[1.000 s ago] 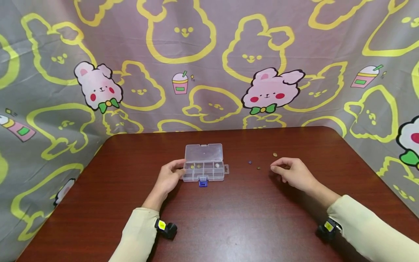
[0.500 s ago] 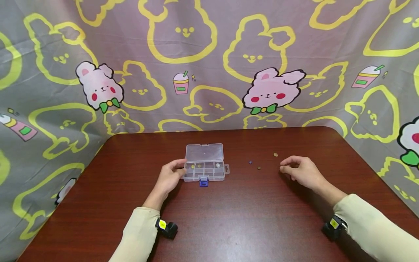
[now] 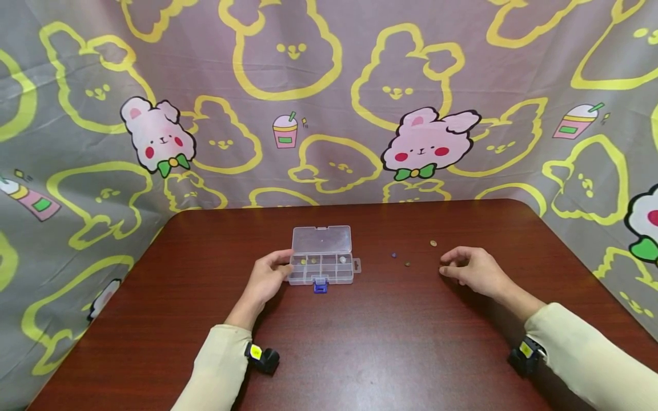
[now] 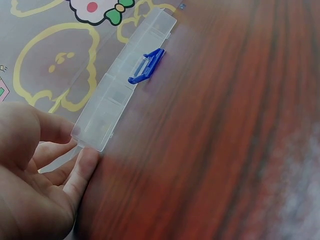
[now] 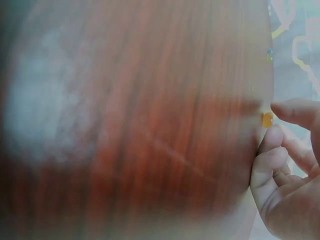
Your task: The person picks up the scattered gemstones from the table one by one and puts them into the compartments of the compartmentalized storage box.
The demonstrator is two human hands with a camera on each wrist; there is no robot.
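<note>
My left hand point(image 3: 267, 277) holds the left end of a clear plastic compartment box point(image 3: 320, 281), thumb in front and fingers behind; the left wrist view shows this grip. The box's lid point(image 3: 321, 240) stands open toward the back, and a blue latch point(image 3: 321, 288) hangs at its front. Small yellowish pieces point(image 3: 304, 262) and a whitish piece point(image 3: 342, 260) lie in the rear compartments. At the right, the thumb and index fingertip of my right hand point(image 3: 473, 270) pinch a small orange bead point(image 5: 268, 119) low over the table.
Left of my right hand lie a blue bead point(image 3: 394, 255) and a dark greenish bead point(image 3: 408, 264). A tan piece point(image 3: 433, 243) lies farther back. The brown table point(image 3: 360, 342) ends at a hanging patterned cloth point(image 3: 329, 114).
My right hand has moved slightly to the right, then stayed put over the last half second. My left hand keeps its grip on the box.
</note>
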